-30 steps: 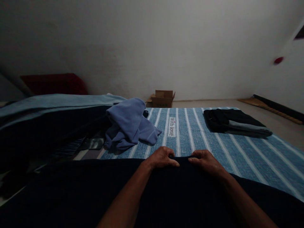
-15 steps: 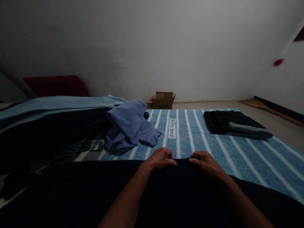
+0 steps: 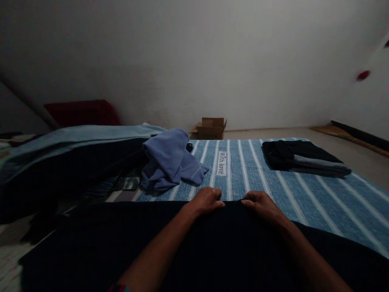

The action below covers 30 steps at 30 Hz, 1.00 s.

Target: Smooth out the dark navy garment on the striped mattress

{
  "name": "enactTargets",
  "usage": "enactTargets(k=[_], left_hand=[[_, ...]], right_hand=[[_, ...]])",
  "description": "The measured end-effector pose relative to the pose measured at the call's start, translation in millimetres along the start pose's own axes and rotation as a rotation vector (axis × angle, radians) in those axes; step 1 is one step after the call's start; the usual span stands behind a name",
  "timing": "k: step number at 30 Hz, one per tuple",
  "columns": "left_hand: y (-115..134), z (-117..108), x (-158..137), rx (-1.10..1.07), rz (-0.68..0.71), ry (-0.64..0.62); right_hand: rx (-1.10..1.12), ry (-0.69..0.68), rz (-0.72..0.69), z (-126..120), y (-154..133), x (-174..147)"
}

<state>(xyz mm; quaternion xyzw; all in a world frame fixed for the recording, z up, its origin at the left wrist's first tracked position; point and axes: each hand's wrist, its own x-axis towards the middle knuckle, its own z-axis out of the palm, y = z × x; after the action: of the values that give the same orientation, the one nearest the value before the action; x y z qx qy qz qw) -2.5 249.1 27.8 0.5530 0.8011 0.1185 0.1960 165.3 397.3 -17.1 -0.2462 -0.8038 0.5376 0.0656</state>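
Note:
A large dark garment (image 3: 231, 243), nearly black, lies spread across the near side of the bed; its kind cannot be made out. My left hand (image 3: 208, 200) pinches its far edge between thumb and fingers. A short gap to the right, my right hand (image 3: 259, 204) grips the same edge, thumb toward the other hand. Beyond my left hand sits a crumpled lavender cloth (image 3: 170, 162). Farther to the right rests a folded stack of black and grey clothes (image 3: 304, 157). Much of the dark garment blends into shadow under my forearms.
The bed wears a blue sheet (image 3: 243, 170) with white stripes and a "With love" label. At left lies a heap of clothes (image 3: 91, 136), light blue over dark. An open cardboard box (image 3: 209, 130) stands by the wall, and a red object (image 3: 82, 113) behind the heap.
Both hands keep their hold on the garment's edge, almost in place. The view has shifted slightly, and the garment's left end now shows at the lower left.

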Motion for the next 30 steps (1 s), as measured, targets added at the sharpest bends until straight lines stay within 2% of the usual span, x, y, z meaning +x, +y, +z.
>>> enactTargets(k=[3, 5, 7, 9, 13, 24, 30], left_hand=[[18.2, 4.6, -17.1, 0.127, 0.004, 0.141], [29.0, 17.7, -29.9, 0.194, 0.097, 0.202], [35.1, 37.0, -40.7, 0.197, 0.243, 0.208], [35.9, 56.7, -47.9, 0.177, 0.323, 0.21], [30.7, 77.4, -53.7, 0.177, 0.291, 0.198], [33.9, 76.8, -59.9, 0.095, 0.224, 0.12], [39.9, 66.7, -64.0, 0.021, 0.217, 0.042]], right_hand=[[-0.019, -0.004, -0.022, 0.1, 3.6, 1.7], [-0.03, -0.007, -0.037, 0.1, 5.0, 2.5], [-0.042, -0.01, -0.048, 0.0, 5.3, 2.7], [-0.058, -0.011, -0.053, -0.1, 5.1, 2.3], [-0.1, -0.018, -0.066, -0.1, 6.3, 1.9], [-0.38, 0.044, -0.091, -1.3, 18.1, 3.0], [-0.584, 0.03, -0.02, -4.6, 20.6, -2.6]])
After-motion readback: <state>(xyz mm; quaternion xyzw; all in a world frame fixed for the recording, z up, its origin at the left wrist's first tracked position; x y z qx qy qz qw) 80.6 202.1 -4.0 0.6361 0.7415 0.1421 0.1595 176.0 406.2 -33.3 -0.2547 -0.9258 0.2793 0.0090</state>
